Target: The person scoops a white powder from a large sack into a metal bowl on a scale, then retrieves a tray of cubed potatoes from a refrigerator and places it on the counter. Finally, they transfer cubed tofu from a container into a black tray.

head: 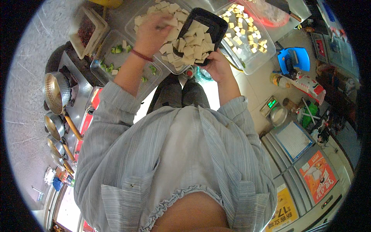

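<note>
My right hand (pixel 219 66) grips the near corner of a black plastic tray (pixel 214 31). Flat pale square-cut food pieces (pixel 193 46) are heaped in the tray, which is tilted over a clear plastic tub (pixel 129 28). More pale pieces (pixel 174 8) of the same sort lie in that tub. My left hand (pixel 153 33), with a dark red band at its wrist, is over the tub left of the tray. It is blurred; a pale piece shows by its fingertips, but whether they hold it cannot be told.
A clear tub (pixel 268 55) of yellow-and-white cubes stands to the right. On the left, another clear tub (pixel 95 62) holds scattered green vegetable pieces, near a container (pixel 76 43) of dark red food. Long-handled pans (pixel 55 94) line the stove. A digital scale (pixel 268 106) is lower right.
</note>
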The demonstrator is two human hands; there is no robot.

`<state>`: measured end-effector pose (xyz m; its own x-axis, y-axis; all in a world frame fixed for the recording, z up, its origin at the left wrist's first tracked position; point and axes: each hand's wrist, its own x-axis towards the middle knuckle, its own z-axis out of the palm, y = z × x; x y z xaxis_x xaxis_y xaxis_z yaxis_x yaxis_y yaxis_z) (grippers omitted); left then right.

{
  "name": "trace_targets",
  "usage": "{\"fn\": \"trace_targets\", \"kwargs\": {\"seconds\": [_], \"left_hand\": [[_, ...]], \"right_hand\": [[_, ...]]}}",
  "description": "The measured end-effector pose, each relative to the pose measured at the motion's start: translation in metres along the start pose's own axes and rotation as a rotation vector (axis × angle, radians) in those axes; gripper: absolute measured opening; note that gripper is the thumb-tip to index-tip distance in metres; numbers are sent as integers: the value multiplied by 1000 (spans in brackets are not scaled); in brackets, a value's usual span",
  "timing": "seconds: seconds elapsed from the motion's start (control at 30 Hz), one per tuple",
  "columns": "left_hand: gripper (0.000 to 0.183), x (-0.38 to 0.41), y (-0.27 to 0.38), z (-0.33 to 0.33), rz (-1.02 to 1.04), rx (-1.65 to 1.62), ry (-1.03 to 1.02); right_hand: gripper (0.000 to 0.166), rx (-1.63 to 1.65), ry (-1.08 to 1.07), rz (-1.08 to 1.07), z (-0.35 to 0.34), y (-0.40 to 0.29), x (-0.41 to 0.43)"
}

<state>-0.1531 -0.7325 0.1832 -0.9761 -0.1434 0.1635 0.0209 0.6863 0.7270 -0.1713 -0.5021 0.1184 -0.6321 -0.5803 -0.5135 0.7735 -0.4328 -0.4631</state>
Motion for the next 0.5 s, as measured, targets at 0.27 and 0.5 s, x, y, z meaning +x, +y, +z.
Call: {"fn": "trace_targets", "kwargs": {"seconds": [0.27, 0.5], "left_hand": [[58, -8, 28, 20, 509, 323, -87], [66, 7, 34, 46, 640, 516, -211]], "right_hand": [[50, 35, 0, 41, 8, -4, -3], [42, -32, -59, 91, 27, -3, -10]]}}
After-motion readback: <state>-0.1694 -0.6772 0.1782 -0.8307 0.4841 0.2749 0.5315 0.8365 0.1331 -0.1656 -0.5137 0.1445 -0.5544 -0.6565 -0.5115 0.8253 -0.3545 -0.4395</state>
